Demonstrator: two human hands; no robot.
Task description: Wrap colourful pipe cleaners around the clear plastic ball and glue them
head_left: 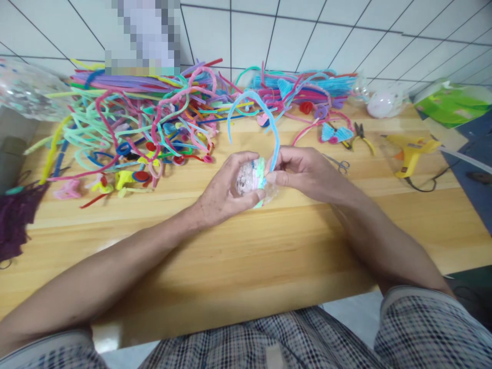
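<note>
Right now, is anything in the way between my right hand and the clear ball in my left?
Nothing visible blocks it. Your right hand pinches a blue fuzzy stem close beside the clear ball, which your left hand holds from the other side.

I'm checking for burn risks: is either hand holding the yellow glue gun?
No, the glue gun lies on the table; the right hand pinches a blue pipe cleaner, the left hand holds a clear ball.

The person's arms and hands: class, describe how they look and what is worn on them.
The left hand and right hand are bare, without gloves. The forearms are uncovered; no watch shows. The short sleeves are dark-and-pale checked, with plain pale hems.
</note>
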